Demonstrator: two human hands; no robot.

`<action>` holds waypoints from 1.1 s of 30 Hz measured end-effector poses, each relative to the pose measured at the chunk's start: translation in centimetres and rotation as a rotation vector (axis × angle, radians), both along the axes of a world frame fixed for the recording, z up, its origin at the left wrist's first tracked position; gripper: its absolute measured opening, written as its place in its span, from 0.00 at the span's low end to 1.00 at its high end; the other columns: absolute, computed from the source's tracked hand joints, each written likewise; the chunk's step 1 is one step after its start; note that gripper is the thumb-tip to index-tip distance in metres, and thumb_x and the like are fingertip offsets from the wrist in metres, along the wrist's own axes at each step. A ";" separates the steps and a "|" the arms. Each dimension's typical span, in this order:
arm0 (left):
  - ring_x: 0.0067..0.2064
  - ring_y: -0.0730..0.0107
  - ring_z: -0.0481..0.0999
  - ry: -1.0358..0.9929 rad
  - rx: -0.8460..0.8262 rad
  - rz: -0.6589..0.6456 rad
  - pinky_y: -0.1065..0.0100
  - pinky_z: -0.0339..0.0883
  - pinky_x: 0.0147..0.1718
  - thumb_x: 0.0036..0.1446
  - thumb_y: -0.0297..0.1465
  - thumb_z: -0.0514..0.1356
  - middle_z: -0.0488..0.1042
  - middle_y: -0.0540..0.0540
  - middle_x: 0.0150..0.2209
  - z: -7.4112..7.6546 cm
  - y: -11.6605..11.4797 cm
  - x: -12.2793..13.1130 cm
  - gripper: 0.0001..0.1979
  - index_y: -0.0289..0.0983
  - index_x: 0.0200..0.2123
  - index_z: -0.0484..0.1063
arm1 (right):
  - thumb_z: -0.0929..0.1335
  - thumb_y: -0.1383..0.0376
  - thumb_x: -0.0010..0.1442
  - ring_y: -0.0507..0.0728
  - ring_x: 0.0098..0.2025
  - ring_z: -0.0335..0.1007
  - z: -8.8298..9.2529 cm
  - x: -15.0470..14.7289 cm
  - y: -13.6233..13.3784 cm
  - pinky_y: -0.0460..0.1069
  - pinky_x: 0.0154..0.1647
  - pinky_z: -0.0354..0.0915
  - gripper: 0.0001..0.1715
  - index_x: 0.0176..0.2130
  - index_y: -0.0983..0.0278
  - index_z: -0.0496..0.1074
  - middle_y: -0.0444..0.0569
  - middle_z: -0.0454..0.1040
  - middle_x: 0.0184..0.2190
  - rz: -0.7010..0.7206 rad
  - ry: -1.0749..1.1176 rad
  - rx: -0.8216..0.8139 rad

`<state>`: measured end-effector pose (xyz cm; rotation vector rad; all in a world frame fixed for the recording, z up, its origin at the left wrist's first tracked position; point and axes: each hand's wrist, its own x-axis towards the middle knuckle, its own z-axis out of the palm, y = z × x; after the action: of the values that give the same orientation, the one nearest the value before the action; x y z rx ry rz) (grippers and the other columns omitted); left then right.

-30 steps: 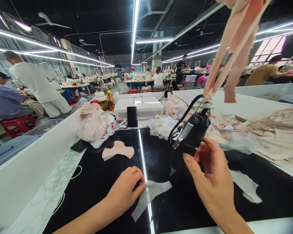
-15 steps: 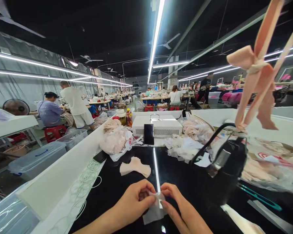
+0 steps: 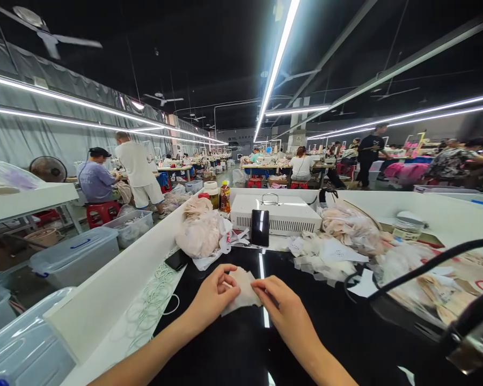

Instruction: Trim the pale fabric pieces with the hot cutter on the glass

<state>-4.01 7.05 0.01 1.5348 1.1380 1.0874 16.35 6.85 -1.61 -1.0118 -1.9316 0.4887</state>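
Note:
A small beige fabric piece (image 3: 244,287) lies on the glossy black tabletop between my hands, with a thin whitish translucent sheet (image 3: 230,307) showing at its lower left edge. My left hand (image 3: 214,298) is at the left side, its thumb and fingers curled together on the edge. On the right side, the thumb and forefinger of my right hand (image 3: 285,310) pinch the edge near the piece's right corner. Where the sheet ends and the fabric begins is hard to make out, and my fingers hide parts of both.
A phone (image 3: 260,228) leans against a white metal box (image 3: 277,213) behind the work. Bagged fabric (image 3: 201,236) stands left, white scraps (image 3: 326,257) right. A black cable (image 3: 422,265) and a blurred dark tool cross the right. White elastic loops (image 3: 155,297) lie left. Co-workers sit beyond.
Both hands have moved forward with the translucent sheet to the beige piece, which lay apart from them before. The view has turned right, and the hanging pink strips are out of it.

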 end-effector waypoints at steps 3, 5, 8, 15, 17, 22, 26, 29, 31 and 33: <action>0.27 0.75 0.70 0.068 0.034 0.060 0.70 0.66 0.27 0.55 0.36 0.60 0.70 0.51 0.36 -0.1 1.5 -0.7 0.25 0.37 0.55 0.64 | 0.63 0.64 0.74 0.58 0.41 0.72 -0.1 -1.0 1.4 0.51 0.39 0.65 0.11 0.44 0.58 0.75 0.45 0.74 0.40 -0.044 -0.071 0.035; 0.29 0.73 0.70 0.142 0.067 0.092 0.69 0.66 0.28 0.56 0.34 0.59 0.70 0.51 0.36 -0.2 2.2 -1.1 0.24 0.36 0.56 0.64 | 0.64 0.65 0.74 0.60 0.43 0.72 -0.4 -1.5 2.3 0.53 0.42 0.65 0.11 0.44 0.59 0.76 0.46 0.74 0.40 -0.072 -0.128 0.062; 0.34 0.68 0.73 0.287 0.142 0.120 0.65 0.67 0.37 0.58 0.32 0.58 0.73 0.49 0.37 -0.2 2.9 -1.5 0.21 0.37 0.56 0.67 | 0.64 0.66 0.73 0.61 0.41 0.70 -0.9 -2.1 3.3 0.54 0.41 0.65 0.11 0.43 0.61 0.76 0.47 0.74 0.38 -0.114 -0.217 0.103; 0.42 0.62 0.76 0.581 0.291 0.094 0.60 0.66 0.48 0.61 0.26 0.55 0.76 0.47 0.41 -0.7 3.6 -1.5 0.21 0.38 0.58 0.69 | 0.67 0.67 0.72 0.57 0.38 0.68 -1.7 -2.8 4.5 0.54 0.42 0.65 0.08 0.40 0.63 0.76 0.44 0.74 0.35 -0.197 -0.413 0.201; 0.45 0.60 0.76 0.640 0.311 0.087 0.59 0.66 0.50 0.61 0.25 0.54 0.76 0.45 0.43 -1.1 3.9 -1.5 0.22 0.37 0.59 0.68 | 0.68 0.67 0.71 0.57 0.38 0.69 -2.0 -2.9 4.7 0.54 0.42 0.66 0.07 0.39 0.63 0.76 0.44 0.74 0.35 -0.228 -0.464 0.221; 0.47 0.58 0.77 0.746 0.335 0.084 0.57 0.69 0.51 0.62 0.25 0.54 0.76 0.43 0.44 -1.8 4.4 -1.3 0.22 0.35 0.60 0.68 | 0.70 0.68 0.69 0.56 0.38 0.70 -2.8 -3.1 5.0 0.53 0.41 0.68 0.06 0.37 0.64 0.76 0.44 0.74 0.34 -0.279 -0.564 0.269; 0.50 0.59 0.77 0.803 0.371 0.118 0.58 0.69 0.54 0.62 0.25 0.54 0.76 0.42 0.49 -1.9 4.3 -1.3 0.21 0.37 0.59 0.69 | 0.70 0.71 0.68 0.59 0.40 0.70 -2.4 -3.2 4.5 0.54 0.41 0.66 0.05 0.38 0.65 0.76 0.48 0.75 0.37 -0.265 -0.555 0.321; 0.54 0.58 0.76 0.831 0.418 0.136 0.58 0.68 0.56 0.63 0.26 0.54 0.76 0.41 0.53 -1.5 4.0 -1.5 0.19 0.38 0.57 0.69 | 0.69 0.74 0.67 0.64 0.45 0.70 -1.3 -2.9 2.8 0.58 0.45 0.65 0.06 0.41 0.65 0.76 0.53 0.77 0.43 -0.215 -0.500 0.362; 0.57 0.58 0.74 0.836 0.454 0.141 0.56 0.66 0.59 0.64 0.26 0.54 0.75 0.41 0.55 -1.1 3.5 -1.8 0.19 0.38 0.57 0.70 | 0.68 0.75 0.66 0.64 0.47 0.70 -0.5 -2.2 0.7 0.59 0.50 0.63 0.09 0.43 0.64 0.75 0.53 0.77 0.45 -0.168 -0.460 0.378; 0.59 0.57 0.72 0.821 0.493 0.136 0.53 0.64 0.61 0.65 0.28 0.53 0.74 0.41 0.57 -0.7 2.8 -2.0 0.18 0.39 0.57 0.69 | 0.67 0.75 0.67 0.62 0.47 0.71 0.0 -1.2 -2.0 0.57 0.52 0.62 0.10 0.42 0.62 0.75 0.50 0.77 0.44 -0.111 -0.431 0.377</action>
<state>-6.01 9.89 -0.65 2.4508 1.6009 0.8670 15.20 4.82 -1.65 -1.0224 -2.2152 -0.1731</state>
